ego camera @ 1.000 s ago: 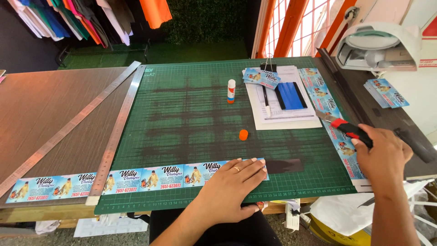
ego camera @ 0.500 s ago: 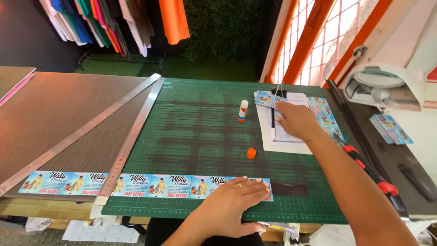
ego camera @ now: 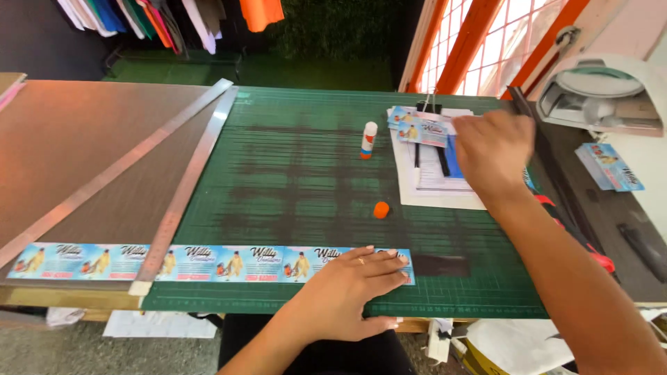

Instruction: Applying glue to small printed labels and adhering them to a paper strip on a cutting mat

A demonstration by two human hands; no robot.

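— On the green cutting mat [ego camera: 306, 180], what are the hands doing?
— I see the left hand [ego camera: 347, 292] flat, released, on the printed strip [ego camera: 208, 262]; the right hand [ego camera: 490, 154] pinches a card [ego camera: 424, 132].

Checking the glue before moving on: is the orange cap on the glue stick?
No, the orange cap lies on the green mat, apart from the upright glue stick.

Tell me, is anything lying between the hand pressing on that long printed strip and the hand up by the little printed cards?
Mostly bare green cutting mat. An orange cap lies on it roughly between the left hand, flat on the printed strip, and the right hand at the cards. The glue stick stands off to the side.
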